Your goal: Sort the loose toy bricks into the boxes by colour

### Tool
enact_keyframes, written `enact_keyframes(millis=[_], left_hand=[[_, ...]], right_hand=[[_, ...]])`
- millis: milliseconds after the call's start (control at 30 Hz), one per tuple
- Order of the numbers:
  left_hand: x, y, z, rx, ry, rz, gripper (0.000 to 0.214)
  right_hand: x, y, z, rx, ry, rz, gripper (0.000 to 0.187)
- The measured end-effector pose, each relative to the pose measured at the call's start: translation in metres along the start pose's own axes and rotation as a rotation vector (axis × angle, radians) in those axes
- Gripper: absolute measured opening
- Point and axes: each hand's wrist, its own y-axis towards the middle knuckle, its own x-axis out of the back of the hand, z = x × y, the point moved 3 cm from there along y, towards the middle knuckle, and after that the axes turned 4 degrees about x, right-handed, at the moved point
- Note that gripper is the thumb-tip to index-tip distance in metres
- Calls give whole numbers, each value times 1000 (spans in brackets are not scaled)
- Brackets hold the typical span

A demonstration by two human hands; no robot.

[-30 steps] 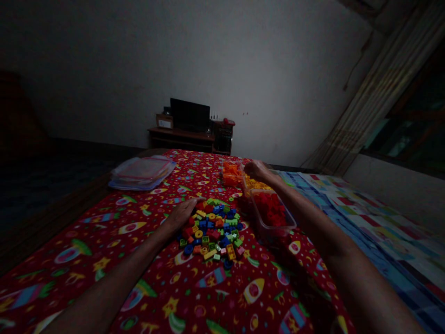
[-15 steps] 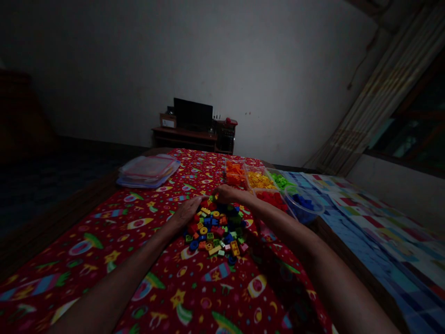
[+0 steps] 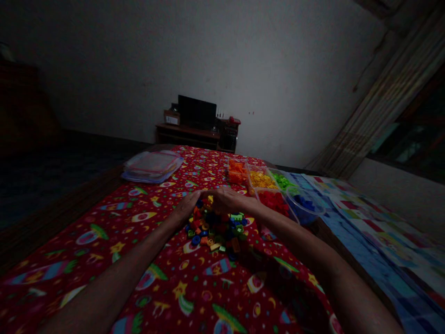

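A loose pile of small multicoloured toy building bricks (image 3: 205, 232) lies on a red printed cloth (image 3: 167, 260). My left hand (image 3: 189, 204) rests against the pile's far left edge, its fingers stretched towards the other hand. My right hand (image 3: 225, 199) is over the back of the pile, with fingers bent down and closed; their tips are mostly hidden. A yellow brick (image 3: 210, 199) shows between the two hands, at the right fingers. Whether the right hand grips it is unclear in the dim light.
To the right stand clear containers of sorted bricks: orange (image 3: 238, 171), yellow (image 3: 262, 180), red (image 3: 273, 202), green (image 3: 283, 180), and a round tub (image 3: 322, 211) with blue ones. Stacked plastic lids (image 3: 153, 166) lie at the left. A monitor (image 3: 197, 111) stands on a far desk.
My right hand has come down and nearer over the bricks, covering more of the pile. The left hand has moved slightly up, closer to the right. The view has shifted a little.
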Motion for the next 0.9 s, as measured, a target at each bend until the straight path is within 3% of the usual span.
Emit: enact_keyframes(millis=[100,233,367,467,600,900], left_hand=[[1,0,0,10,-60,-17,57],[0,0,2,12,-136,-2,57],[0,1,1,21,-130,-14,57],[1,1,-1,16,-132,-19,55],[0,0,-2,24,-161,-19,54],[1,2,4,19,-158,-32,55]], right_hand=[[-13,1,18,22,-115,17,22],[-15,5,26,-72,-161,47,20],[-12,10,21,-128,-65,113,16],[-4,6,10,-96,50,20,16],[19,-12,-16,-146,122,-101,19],[73,-71,-123,-671,-108,-35,19]])
